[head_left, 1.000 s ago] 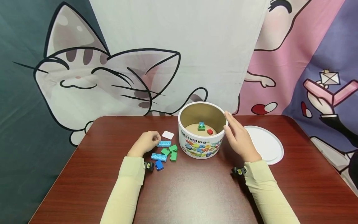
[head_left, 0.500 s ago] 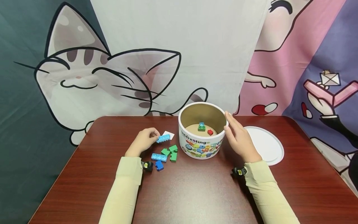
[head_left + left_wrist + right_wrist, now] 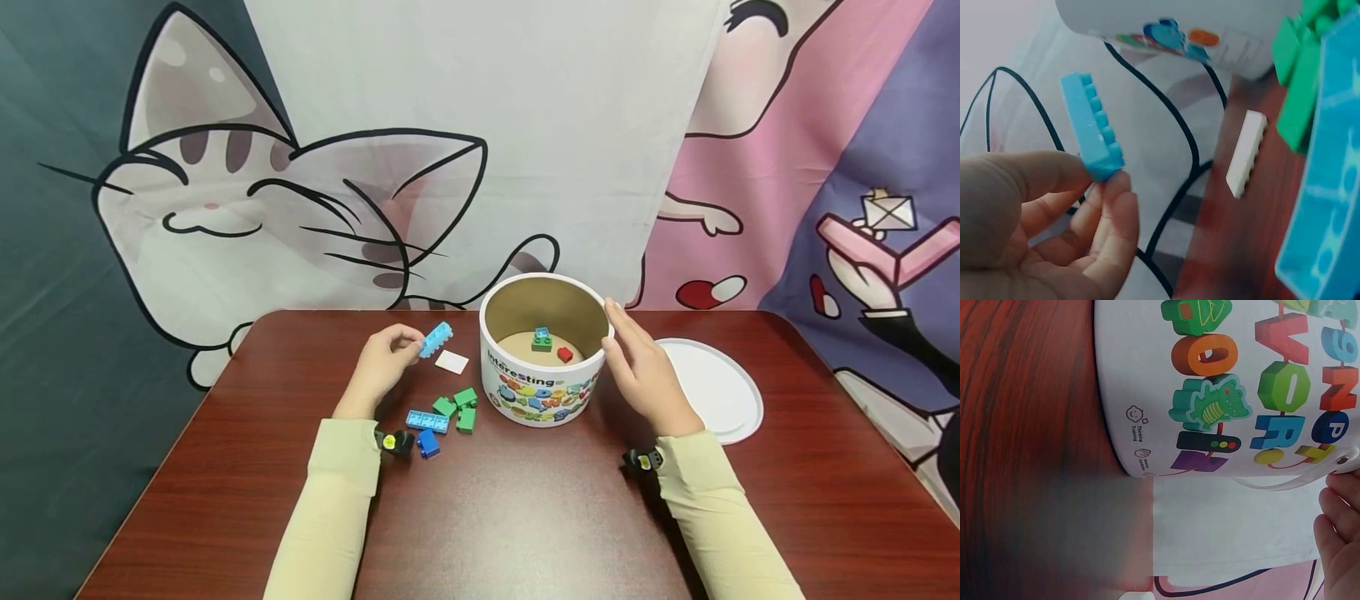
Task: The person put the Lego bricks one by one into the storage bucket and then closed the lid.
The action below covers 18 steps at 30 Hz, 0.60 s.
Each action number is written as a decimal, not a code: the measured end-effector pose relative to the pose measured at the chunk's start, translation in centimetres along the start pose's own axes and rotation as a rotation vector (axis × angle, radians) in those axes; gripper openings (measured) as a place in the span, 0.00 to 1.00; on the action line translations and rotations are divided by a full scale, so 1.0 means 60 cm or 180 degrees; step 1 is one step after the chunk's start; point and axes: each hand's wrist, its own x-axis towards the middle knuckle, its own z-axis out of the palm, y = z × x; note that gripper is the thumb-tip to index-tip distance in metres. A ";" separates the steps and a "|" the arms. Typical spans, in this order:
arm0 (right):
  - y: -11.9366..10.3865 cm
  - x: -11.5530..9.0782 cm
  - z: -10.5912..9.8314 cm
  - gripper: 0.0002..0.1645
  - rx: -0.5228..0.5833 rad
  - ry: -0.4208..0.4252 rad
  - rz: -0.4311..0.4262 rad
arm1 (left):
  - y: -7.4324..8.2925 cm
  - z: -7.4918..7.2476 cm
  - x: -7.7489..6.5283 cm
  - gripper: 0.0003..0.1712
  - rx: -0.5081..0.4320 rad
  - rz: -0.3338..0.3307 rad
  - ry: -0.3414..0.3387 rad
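My left hand (image 3: 386, 365) pinches one end of a light blue toy brick (image 3: 436, 340), raised over the table with its far end tilted up. In the left wrist view the brick (image 3: 1090, 125) shows its row of studs facing right, between thumb and fingertips. My right hand (image 3: 647, 373) rests with extended fingers against the right side of a white printed bucket (image 3: 542, 392); its fingertips (image 3: 1337, 515) lie near the rim and handle in the right wrist view. Inside the bucket lie a green brick (image 3: 541, 343) with a small blue one on it, and a red brick (image 3: 565, 355).
A white brick (image 3: 452, 362) lies just below the held one. Nearer are several green bricks (image 3: 466, 419), another light blue brick (image 3: 427, 422) and a dark blue brick (image 3: 428, 443). The white lid (image 3: 712, 387) lies right of the bucket on the brown table (image 3: 525, 517).
My left hand has picked up the light blue brick from the table, lifted it up and away, and tilted it, uncovering the white brick. The right hand stays at the bucket.
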 end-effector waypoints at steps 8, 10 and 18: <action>0.001 0.000 -0.001 0.33 0.0000 0.0018 0.0003 | 0.016 0.020 -0.003 0.07 -0.0188 0.0120 -0.0073; 0.001 0.000 -0.001 0.33 0.0000 0.0023 0.0000 | 0.016 0.025 -0.003 0.07 -0.0119 0.0123 -0.0124; 0.000 0.001 0.001 0.32 0.0014 0.0043 -0.0040 | 0.016 0.031 -0.003 0.10 -0.0516 0.0087 -0.0090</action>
